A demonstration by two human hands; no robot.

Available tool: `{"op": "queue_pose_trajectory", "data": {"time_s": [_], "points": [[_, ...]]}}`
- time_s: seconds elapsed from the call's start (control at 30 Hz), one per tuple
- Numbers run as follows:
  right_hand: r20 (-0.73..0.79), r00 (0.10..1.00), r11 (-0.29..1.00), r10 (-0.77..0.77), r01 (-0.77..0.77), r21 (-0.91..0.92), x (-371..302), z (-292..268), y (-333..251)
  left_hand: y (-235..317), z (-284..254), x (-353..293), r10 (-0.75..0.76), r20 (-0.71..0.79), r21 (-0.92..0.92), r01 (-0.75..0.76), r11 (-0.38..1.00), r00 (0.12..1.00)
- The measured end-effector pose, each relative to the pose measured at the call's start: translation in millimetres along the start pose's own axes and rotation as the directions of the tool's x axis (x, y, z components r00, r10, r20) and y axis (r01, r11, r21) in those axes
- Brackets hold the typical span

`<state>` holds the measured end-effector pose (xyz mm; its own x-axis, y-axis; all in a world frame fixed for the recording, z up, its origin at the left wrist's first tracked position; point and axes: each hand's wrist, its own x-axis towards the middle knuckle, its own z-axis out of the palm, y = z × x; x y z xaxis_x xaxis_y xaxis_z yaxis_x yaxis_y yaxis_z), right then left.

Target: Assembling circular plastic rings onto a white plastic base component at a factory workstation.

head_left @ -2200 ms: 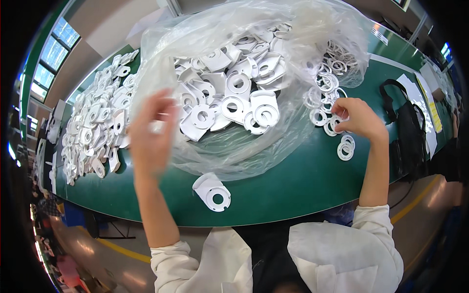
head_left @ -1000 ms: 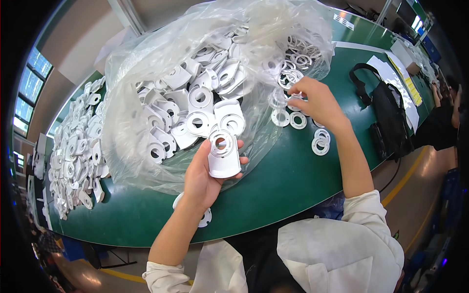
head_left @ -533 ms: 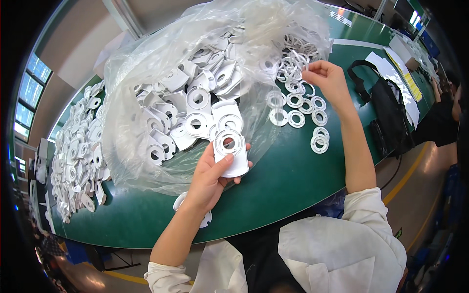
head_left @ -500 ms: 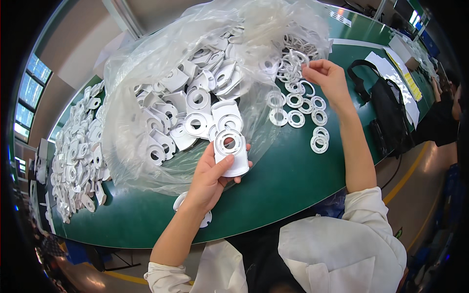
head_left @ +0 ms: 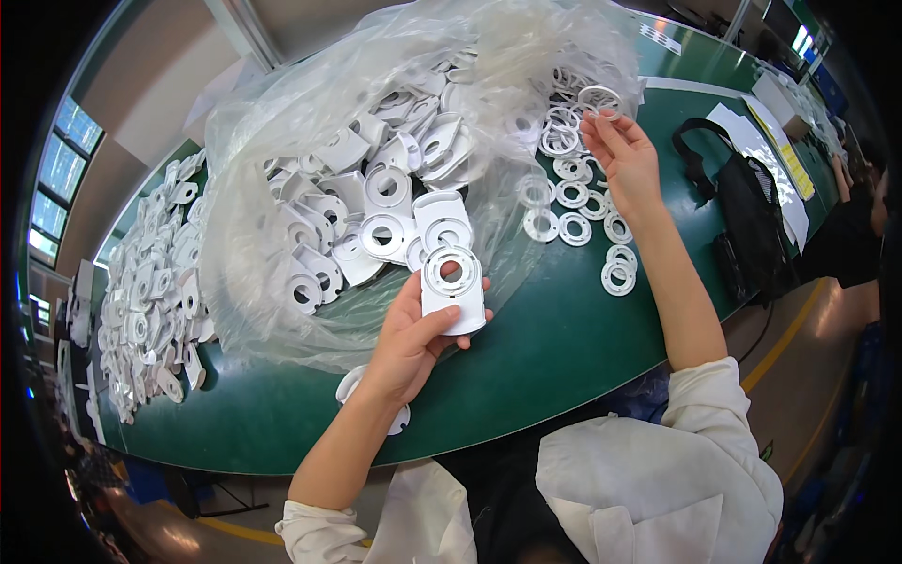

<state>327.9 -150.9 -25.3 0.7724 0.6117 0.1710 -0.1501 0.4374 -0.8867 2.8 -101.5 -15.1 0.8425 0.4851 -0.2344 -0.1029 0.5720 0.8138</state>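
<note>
Loosely, white holed plates [head_left: 344, 150] inside 1 crumpled clear bag [head_left: 242, 282].

Heaped white parts [head_left: 146, 291], a green worktable [head_left: 564, 329] and yellow floor lines [head_left: 787, 334] suggest a factory.

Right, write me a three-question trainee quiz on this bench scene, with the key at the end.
1. True or false: the left hand holds nothing.
2. Multiple choice: what do the fingertips of the right hand pinch? A) a sheet of paper; B) a white ring; C) a black strap.
3. Fill in the blank: seen from the person's place, the black bag lies to the ____ of the clear plastic bag.

Key:
1. False: it holds a white part with a round hole.
2. B
3. right
</note>
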Motion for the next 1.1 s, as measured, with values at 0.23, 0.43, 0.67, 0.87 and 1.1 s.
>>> {"op": "queue_pose_trajectory", "data": {"time_s": [0.23,0.43,0.67,0.87,1.1], "points": [[0.579,0.784,0.704,-0.225,0.541,-0.460,-69.8,59.9,-15.7,-3.1,0.7,-1.5,-0.006,0.008,0.058,0.006,0.998,1.000],[0.811,0.569,0.632,-0.136,0.680,-0.372,-104.5,78.7,-0.4,-6.5,1.8,0.4,-0.015,0.036,0.112,0.011,0.994,0.999],[0.827,0.551,0.647,-0.115,0.673,-0.358,-107.1,77.4,7.3,-8.8,0.0,1.0,-0.022,0.054,0.136,0.015,0.991,0.998],[0.852,0.501,0.529,-0.153,0.769,-0.358,-110.8,79.7,7.3,-10.7,-1.7,1.8,-0.023,0.109,0.183,0.003,0.983,0.994],[0.816,0.525,0.392,-0.243,0.822,-0.413,-122.5,82.6,9.6,-10.6,-1.9,2.0,-0.028,0.085,0.162,0.013,0.987,0.996]]}}
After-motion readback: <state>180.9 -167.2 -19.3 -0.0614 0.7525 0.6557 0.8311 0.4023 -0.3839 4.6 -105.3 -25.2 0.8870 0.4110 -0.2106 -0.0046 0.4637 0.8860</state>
